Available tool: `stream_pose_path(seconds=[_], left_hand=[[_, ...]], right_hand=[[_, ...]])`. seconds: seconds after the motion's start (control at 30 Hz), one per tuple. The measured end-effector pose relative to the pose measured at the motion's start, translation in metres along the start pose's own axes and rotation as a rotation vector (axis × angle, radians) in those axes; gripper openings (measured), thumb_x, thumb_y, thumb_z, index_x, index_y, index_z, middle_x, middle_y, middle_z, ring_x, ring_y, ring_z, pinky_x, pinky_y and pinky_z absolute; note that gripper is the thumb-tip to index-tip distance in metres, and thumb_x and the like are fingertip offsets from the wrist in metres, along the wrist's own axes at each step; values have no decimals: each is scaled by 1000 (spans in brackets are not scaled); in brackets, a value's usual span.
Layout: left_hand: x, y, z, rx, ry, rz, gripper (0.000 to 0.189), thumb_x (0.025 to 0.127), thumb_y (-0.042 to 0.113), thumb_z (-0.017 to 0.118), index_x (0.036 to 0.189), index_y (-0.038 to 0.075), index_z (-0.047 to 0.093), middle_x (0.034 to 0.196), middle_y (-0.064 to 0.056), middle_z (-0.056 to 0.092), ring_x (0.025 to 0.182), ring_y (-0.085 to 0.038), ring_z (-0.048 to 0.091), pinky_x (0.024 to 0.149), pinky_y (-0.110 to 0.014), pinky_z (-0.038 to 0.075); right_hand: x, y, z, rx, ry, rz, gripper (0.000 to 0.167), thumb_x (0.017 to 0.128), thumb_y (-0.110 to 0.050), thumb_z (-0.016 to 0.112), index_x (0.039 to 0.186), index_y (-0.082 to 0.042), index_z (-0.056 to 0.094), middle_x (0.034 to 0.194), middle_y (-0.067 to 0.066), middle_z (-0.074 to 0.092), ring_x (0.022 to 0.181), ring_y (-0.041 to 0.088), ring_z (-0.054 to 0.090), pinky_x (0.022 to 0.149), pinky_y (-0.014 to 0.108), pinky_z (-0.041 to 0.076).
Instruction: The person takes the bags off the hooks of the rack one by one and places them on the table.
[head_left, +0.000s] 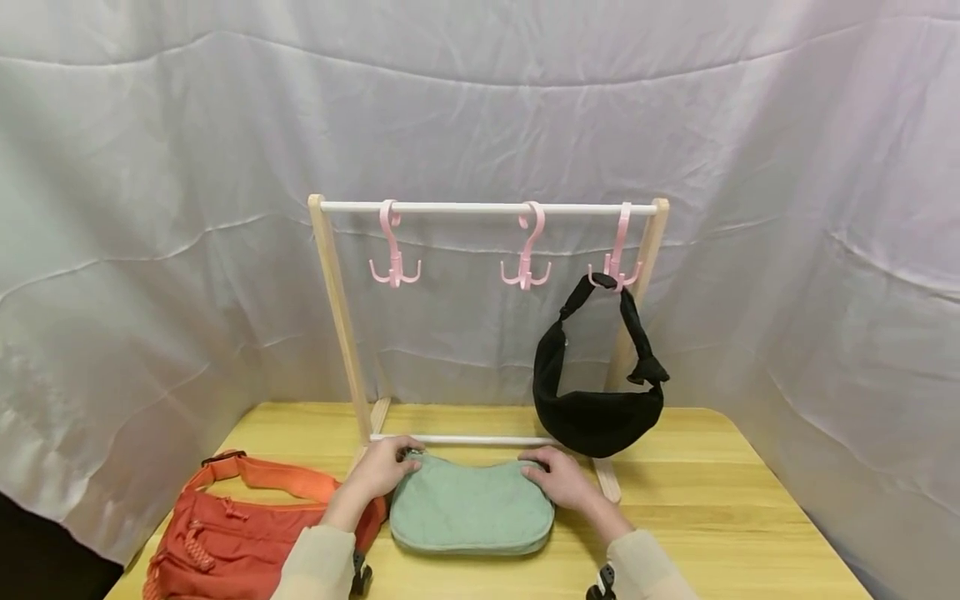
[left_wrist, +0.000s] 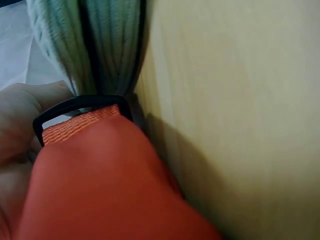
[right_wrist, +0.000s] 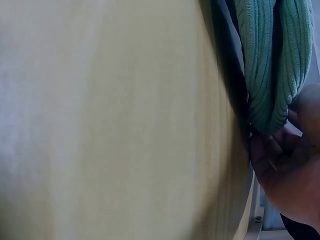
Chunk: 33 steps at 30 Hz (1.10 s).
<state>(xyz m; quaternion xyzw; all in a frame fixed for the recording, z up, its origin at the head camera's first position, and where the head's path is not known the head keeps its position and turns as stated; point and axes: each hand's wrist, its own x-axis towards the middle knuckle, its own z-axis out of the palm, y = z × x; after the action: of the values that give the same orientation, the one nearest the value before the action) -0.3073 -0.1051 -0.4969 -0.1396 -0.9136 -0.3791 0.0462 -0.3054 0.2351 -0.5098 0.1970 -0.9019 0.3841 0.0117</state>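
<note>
In the head view, the green bag (head_left: 472,508) lies on the table (head_left: 712,492), and I have it pinched at its two upper corners: my left grip (head_left: 386,467) on its left one, my right grip (head_left: 561,477) on its right one. My thumbs show on its front, while the fingers going over behind it are partly hidden. To its left sits the red bag (head_left: 247,542), cut off by the lower edge and partly covered by my left sleeve (head_left: 318,558); my right sleeve (head_left: 647,567) is cut off too. Behind the green bag stands the rack (head_left: 339,317) with three pink hooks (head_left: 526,267). Behind it and to the right, the black bag (head_left: 600,417) hangs from the right-hand hook, hiding part of one post.

In the left wrist view, the red bag's strap end and black buckle (left_wrist: 75,102) block most of my hand. I make out a fingertip meeting the green bag's ribbed fabric just past the buckle; the rest of that hold I cannot see.

In the right wrist view, the green bag is cropped at the top. My curled fingers touch its near end, dark in shadow; my thumb is hard to tell.
</note>
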Motion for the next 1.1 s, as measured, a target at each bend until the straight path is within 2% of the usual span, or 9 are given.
stream_pose_path(seconds=[0.23, 0.4, 0.6, 0.93, 1.1], left_hand=[[-1, 5, 1, 21, -23, -13, 23, 94, 2, 75, 117, 4, 75, 112, -10, 74, 101, -26, 67, 85, -46, 56], [-1, 7, 0, 31, -25, -23, 25, 93, 1, 75, 118, 4, 75, 112, -11, 73, 101, -28, 67, 86, -48, 56], [-3, 10, -2, 25, -35, -40, 31, 96, 5, 74, 127, 2, 71, 115, -16, 72, 103, -33, 68, 87, -51, 57], [-10, 13, -3, 39, -39, -21, 42, 97, 11, 74, 137, 1, 65, 130, -22, 68, 121, -42, 63, 102, -59, 50], [-16, 19, -3, 1, -26, -11, 45, 96, 10, 74, 139, -1, 63, 136, -24, 64, 124, -44, 61, 104, -60, 48]], right_hand=[[-1, 0, 3, -8, 20, -2, 26, 100, -18, 70, 122, -5, 74, 121, 13, 70, 116, 39, 65, 98, 56, 52], [1, 1, 3, 0, 27, 9, 29, 100, -19, 71, 124, -4, 74, 124, 15, 69, 119, 40, 64, 100, 57, 51], [-2, 0, 3, 26, 22, 46, 34, 101, -23, 70, 129, -5, 72, 130, 16, 67, 124, 41, 61, 103, 57, 50], [-10, -13, -2, 60, 50, 57, 44, 101, -27, 70, 139, -6, 66, 137, 17, 66, 128, 41, 60, 105, 58, 49], [-15, -16, -2, 71, 79, 58, 45, 101, -28, 70, 141, -9, 65, 136, 16, 67, 126, 40, 62, 105, 58, 49]])
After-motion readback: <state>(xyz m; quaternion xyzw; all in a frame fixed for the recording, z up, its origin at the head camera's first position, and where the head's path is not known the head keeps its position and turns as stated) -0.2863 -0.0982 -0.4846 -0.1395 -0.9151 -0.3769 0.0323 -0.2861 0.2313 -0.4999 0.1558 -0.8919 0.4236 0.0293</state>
